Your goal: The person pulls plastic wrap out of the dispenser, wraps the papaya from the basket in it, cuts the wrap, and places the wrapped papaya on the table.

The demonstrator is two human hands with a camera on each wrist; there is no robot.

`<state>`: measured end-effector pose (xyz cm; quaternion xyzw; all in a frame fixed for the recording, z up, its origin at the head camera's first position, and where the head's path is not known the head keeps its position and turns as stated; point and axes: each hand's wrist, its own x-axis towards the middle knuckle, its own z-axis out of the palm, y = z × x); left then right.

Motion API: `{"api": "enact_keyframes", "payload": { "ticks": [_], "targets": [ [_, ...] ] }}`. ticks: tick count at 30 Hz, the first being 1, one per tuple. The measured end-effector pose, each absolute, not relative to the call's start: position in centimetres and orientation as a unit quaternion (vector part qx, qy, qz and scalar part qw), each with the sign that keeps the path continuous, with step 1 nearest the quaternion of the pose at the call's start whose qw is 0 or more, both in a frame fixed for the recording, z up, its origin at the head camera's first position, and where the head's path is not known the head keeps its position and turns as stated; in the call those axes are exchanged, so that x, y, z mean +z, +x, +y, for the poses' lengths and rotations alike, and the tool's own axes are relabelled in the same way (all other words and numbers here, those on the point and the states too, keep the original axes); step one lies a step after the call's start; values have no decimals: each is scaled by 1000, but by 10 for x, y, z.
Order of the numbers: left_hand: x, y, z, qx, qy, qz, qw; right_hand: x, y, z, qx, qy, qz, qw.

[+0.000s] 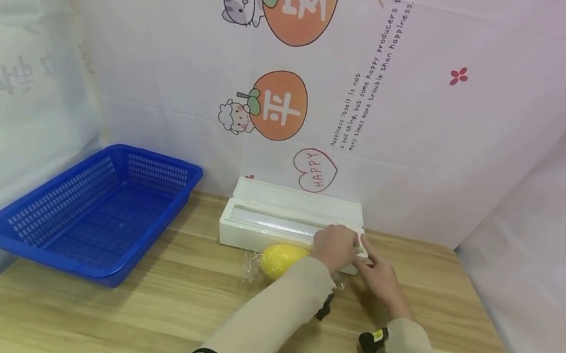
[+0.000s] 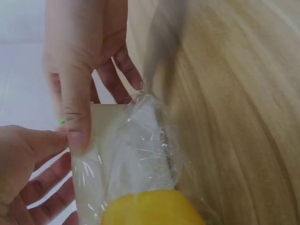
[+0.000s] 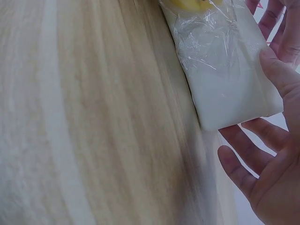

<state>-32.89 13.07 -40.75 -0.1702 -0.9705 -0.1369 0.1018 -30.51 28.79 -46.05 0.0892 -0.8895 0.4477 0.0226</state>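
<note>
A long white cling film box (image 1: 249, 238) lies on the table with its lid (image 1: 301, 200) raised at the back and a pale roll inside. My left hand (image 1: 334, 247) reaches over its right part; in the left wrist view, its thumb and a finger pinch at a small green piece (image 2: 63, 122) on the top edge. The right hand (image 1: 381, 277) holds the box's right end, thumb on the front face, other fingers around the end. A yellow lemon-like fruit (image 1: 278, 261), loosely wrapped in clear film (image 2: 140, 154), sits against the box front, partly hidden by the left sleeve.
On the left of the wooden table (image 1: 166, 320) stands a blue plastic basket (image 1: 131, 263) with slotted sides. A printed white cloth (image 1: 405, 160) hangs right behind the box, with more cloth along both sides. Dark wrist cameras (image 1: 372, 341) hang below the wrists.
</note>
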Motion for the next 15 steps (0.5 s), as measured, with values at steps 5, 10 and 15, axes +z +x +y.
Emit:
{"api": "enact_keyframes", "payload": {
  "ticks": [5, 10, 15],
  "targets": [
    [-405, -330, 130, -160, -167, -970, 81, -462, -307, 288, 439, 90, -894, 27],
    [-403, -331, 127, -152, -165, -972, 77, -461, -308, 286, 435, 82, -896, 33],
    [-396, -331, 118, -180, -174, -967, 46, -460, -308, 287, 445, 77, -892, 31]
  ]
}}
